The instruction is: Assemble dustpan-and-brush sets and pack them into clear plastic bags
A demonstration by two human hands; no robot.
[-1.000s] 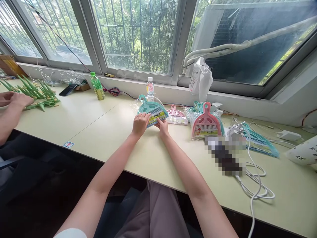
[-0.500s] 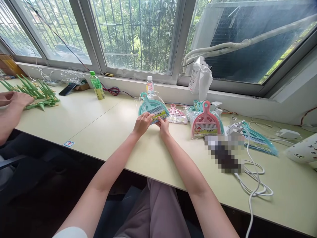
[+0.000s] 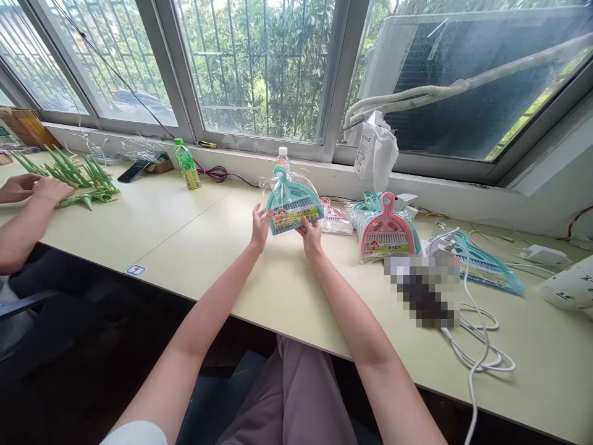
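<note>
Seated person, 2 bare hands, straight ahead = 12 o'clock. The teal dustpan-and-brush set point(image 3: 295, 206) is at 12 o'clock above the table point(image 3: 208, 247), handle leaning toward 11, label and bristles facing the person. Whether its lower edge touches the tabletop, I cannot tell.

Right hand point(image 3: 312, 241): gripping the set's lower edge, thumb in front, other fingers partly hidden beneath. Likely reason: a low grip carries the weight and leaves most of the label uncovered.

Left hand point(image 3: 260, 233): at the set's 8 o'clock side, fingers raised and slightly bent by the edge. Whether they pinch the film, I cannot tell. The position would suit steadying or turning that side.

Clear film point(image 3: 303, 180) stands loose around the handle; the wrapping presumably keeps pan and brush together.

Clear-capped bottle point(image 3: 283, 162): directly behind the set. Small pink set point(image 3: 336, 220): just beside, toward 1. Larger pink set point(image 3: 388, 230): upright, also toward 1, teal sets point(image 3: 368, 201) behind it, probably grouped to stay within reach. Teal set point(image 3: 491, 267): lying toward 2, near a white cable point(image 3: 484, 346).

Co-worker's hand point(image 3: 52, 190): toward 10, at green pieces point(image 3: 88, 176), well apart.
</note>
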